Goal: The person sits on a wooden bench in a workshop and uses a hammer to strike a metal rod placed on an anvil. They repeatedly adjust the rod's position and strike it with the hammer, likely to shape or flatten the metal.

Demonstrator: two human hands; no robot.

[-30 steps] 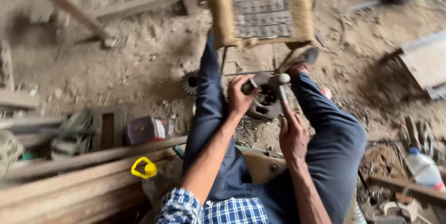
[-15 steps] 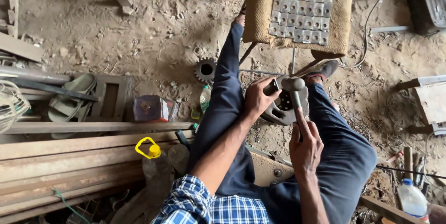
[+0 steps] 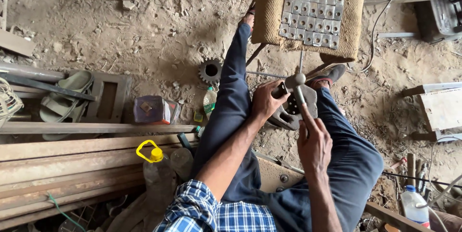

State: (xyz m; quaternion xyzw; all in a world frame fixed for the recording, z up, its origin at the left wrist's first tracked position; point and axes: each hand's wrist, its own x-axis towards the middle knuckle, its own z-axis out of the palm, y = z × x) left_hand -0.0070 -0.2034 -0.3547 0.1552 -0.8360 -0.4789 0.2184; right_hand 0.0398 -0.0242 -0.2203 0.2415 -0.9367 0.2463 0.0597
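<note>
Left hand point(image 3: 266, 101): fingers wrapped around the edge of a flat metal plate point(image 3: 293, 111), propping it between the knees so it sits steady.

Right hand point(image 3: 314, 144): fingers closed around the handle of a hammer point(image 3: 297, 87), whose head sits just above the plate.

Burlap-covered stool point(image 3: 274, 15), beyond the feet: rows of small square metal pieces point(image 3: 313, 10) laid flat on top, within arm's reach.

Dirt floor point(image 3: 159, 30): gear wheel point(image 3: 210, 70) beside the left leg; sandals point(image 3: 67, 95), a yellow-capped jug point(image 3: 156, 164) and long beams point(image 3: 72, 155) along the left edge.
</note>
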